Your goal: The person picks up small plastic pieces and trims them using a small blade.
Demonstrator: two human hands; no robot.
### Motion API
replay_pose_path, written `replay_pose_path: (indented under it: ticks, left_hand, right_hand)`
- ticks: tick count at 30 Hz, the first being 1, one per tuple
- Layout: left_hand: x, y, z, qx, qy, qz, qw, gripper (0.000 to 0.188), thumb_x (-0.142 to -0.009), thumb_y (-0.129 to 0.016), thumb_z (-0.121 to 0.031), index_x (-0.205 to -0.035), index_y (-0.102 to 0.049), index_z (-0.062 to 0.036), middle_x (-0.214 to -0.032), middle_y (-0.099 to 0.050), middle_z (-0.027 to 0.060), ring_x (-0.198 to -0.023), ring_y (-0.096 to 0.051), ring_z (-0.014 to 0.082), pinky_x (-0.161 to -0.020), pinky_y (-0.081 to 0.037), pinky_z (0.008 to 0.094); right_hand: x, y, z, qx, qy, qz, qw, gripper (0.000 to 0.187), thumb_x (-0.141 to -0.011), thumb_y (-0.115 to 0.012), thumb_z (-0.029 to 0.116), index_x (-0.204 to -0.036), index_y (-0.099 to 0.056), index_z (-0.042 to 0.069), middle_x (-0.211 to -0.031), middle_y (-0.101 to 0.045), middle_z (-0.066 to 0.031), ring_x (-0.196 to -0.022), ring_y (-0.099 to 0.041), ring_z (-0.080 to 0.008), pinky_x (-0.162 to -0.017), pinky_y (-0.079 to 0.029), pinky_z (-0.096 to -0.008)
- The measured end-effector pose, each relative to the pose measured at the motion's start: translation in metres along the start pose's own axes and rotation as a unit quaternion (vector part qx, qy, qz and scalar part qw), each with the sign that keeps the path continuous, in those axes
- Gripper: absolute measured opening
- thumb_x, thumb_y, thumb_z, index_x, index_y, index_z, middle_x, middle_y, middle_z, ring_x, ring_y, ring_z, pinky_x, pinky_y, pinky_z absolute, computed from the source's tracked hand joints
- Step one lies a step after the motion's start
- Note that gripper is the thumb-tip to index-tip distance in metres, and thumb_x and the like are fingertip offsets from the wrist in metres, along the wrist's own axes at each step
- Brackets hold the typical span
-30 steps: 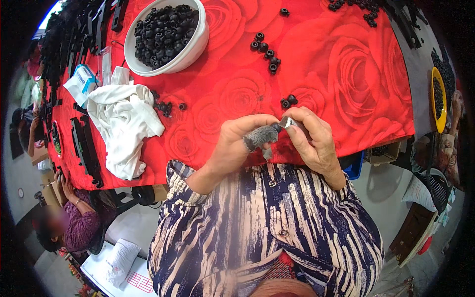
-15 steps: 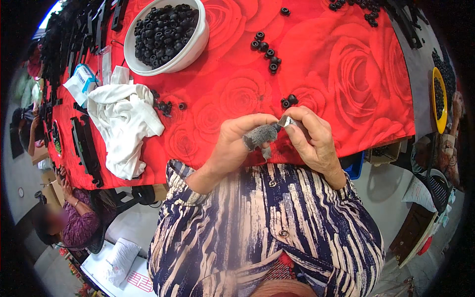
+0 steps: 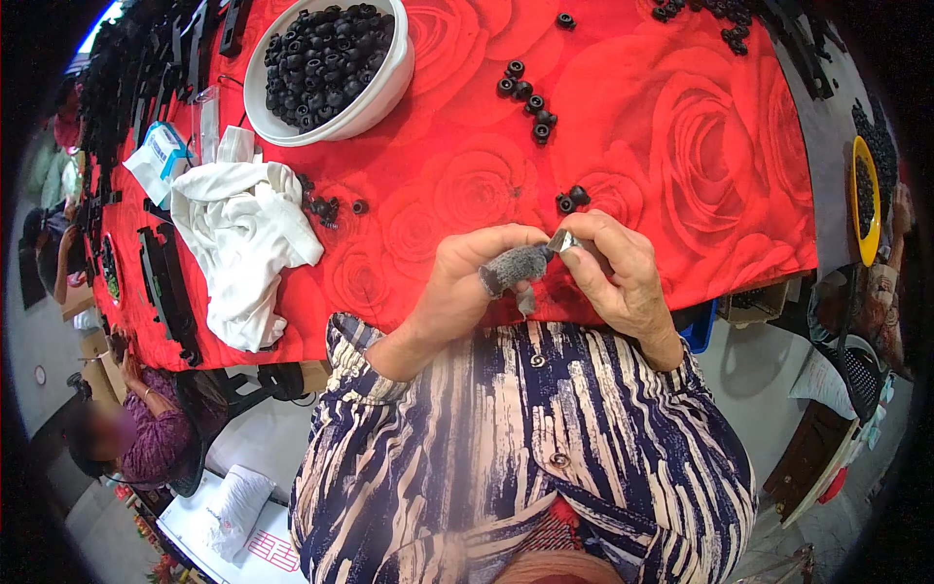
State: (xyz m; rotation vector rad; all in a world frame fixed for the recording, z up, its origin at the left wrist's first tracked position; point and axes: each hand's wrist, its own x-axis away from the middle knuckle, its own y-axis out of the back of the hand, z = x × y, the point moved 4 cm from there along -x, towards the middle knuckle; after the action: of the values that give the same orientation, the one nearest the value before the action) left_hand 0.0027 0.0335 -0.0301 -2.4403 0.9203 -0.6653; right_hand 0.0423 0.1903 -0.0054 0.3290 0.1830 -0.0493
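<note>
My left hand and my right hand meet in front of my chest, over the table's near edge. A worn grey fabric cover wraps a digit of my left hand. Its fingertips close on a small dark piece, mostly hidden by the fingers. Between my right thumb and forefinger is a small, thin, shiny silver piece like a blade, its edge against the dark piece. Just beyond my fingers lie a few round black parts with hollow centres.
A white bowl heaped with such black parts stands at the back left. White cloth lies left, beside long black strips. More parts dot the red rose-patterned tablecloth. Another person sits at the left; a yellow-rimmed tray is at right.
Both hands keep nearly the same place and grip. The view has shifted very slightly; the silver piece stays against the dark piece.
</note>
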Motion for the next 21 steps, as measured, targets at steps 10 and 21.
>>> replay_pose_path:
  ticks: [10, 21]
  left_hand:
    - [0.0, 0.0, 0.005, 0.026, 0.031, 0.003, 0.999, 0.022, -0.089, -0.053, -0.006, -0.108, -0.059, 0.0019, -0.081, -0.059, 0.0027, -0.065, -0.057, 0.0085, -0.056, -0.049, 0.0222]
    - [-0.0071, 0.0007, 0.0, 0.031, 0.019, -0.088, 0.995, 0.022, -0.088, -0.054, -0.006, -0.108, -0.058, 0.0027, -0.083, -0.059, 0.0057, -0.066, -0.056, 0.0099, -0.056, -0.05, 0.023]
  right_hand:
    - [-0.0043, 0.0035, -0.0032, -0.019, 0.029, 0.04, 0.999, 0.016, -0.078, -0.061, 0.001, -0.093, -0.057, -0.002, -0.071, -0.053, -0.011, -0.058, -0.052, -0.0221, -0.052, -0.04, -0.0309]
    - [-0.0047, 0.0034, -0.0003, -0.059, 0.049, 0.057, 0.995, 0.016, -0.077, -0.062, 0.001, -0.092, -0.057, -0.002, -0.074, -0.056, -0.0106, -0.06, -0.053, -0.0201, -0.053, -0.041, -0.029]
